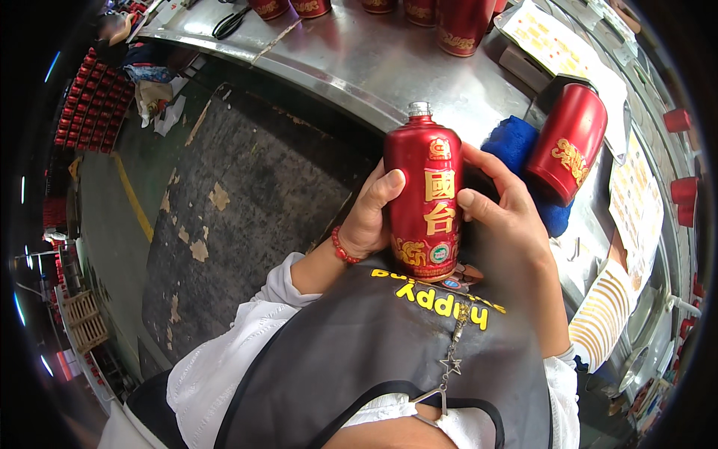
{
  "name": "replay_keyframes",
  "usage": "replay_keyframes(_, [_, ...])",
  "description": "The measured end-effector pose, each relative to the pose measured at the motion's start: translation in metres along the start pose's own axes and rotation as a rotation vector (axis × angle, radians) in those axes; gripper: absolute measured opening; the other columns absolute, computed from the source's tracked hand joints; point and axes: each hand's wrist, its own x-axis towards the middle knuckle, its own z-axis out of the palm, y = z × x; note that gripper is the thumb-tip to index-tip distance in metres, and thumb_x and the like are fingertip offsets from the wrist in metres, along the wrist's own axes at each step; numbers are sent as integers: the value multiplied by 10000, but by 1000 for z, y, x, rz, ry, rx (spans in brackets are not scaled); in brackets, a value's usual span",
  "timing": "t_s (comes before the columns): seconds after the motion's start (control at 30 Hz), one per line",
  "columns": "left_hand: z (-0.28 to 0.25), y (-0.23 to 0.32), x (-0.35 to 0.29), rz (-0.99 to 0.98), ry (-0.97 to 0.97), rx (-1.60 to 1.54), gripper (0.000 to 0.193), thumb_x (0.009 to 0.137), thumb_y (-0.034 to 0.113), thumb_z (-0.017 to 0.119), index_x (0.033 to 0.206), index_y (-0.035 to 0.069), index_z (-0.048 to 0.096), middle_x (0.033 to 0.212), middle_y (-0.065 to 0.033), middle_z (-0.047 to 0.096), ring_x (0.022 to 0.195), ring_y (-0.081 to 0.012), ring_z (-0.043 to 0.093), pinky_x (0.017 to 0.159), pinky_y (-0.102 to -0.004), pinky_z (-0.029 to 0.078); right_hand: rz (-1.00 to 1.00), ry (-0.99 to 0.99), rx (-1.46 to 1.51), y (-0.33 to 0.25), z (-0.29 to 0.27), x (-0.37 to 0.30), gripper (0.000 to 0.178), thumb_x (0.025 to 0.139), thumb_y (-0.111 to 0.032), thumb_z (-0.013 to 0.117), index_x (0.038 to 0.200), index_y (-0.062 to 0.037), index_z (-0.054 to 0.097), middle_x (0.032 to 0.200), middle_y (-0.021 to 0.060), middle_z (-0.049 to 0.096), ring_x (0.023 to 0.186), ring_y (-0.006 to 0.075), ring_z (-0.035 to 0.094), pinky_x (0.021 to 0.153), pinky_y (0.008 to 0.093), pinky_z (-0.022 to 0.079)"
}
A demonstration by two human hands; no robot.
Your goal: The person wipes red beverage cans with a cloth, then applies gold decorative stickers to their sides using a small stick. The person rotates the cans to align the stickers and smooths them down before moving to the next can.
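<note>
Upright before my apron, a red glass bottle [413,217] with gold characters and a gold dragon pattern is held between both palms. Its clear threaded neck carries no cap. My left hand [368,206] wraps the bottle's left side, thumb across the front; a red bead bracelet circles that wrist. On the opposite side my right hand [508,213] grips it with thumb and fingers. To the right of my right hand, a second red bottle [574,135] with a gold emblem lies tilted on a blue cloth [511,144].
Several red bottles [458,30] stand along the far part of the metal table [351,71], near black-handled scissors [230,22]. Sheets of gold-patterned stickers [632,202] lie at the right. Stacked red bottles [90,105] and a wooden pallet [84,322] are off to the left.
</note>
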Motion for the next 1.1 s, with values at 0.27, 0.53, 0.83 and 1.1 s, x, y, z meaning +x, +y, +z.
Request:
replay_keyframes(0.27, [4,-5,0,2,-11,-20,706,915,467,648,1420,36,409,1265,-115,594,1121,-206,623,974,-361,523,-502,234,-504,-28,32,-12,245,903,-77,652,1128,-2,589,898,161,670,750,248,675,716,326,530])
replay_keyframes(0.53, [3,-14,-2,-46,24,-34,730,916,502,642,1419,24,418,1276,-123,606,1123,-212,634,960,-374,538,-331,360,-384,4,23,-17,200,927,-125,651,1069,3,594,826,120,685,718,176,652,690,308,529])
replay_keyframes(0.83, [-5,-17,-1,-32,3,-51,712,936,526,597,1391,-2,454,1253,-152,631,1099,-250,657,953,-407,549,-293,400,-300,18,13,-20,217,923,-138,662,1076,1,594,840,84,655,764,133,604,716,287,512])
replay_keyframes(1.1, [1,-14,-2,-23,-15,-80,664,942,499,605,1380,20,464,1238,-125,635,1091,-217,655,950,-381,548,-354,312,-399,4,16,-18,215,898,-100,668,1078,1,607,858,139,672,754,194,655,716,304,524])
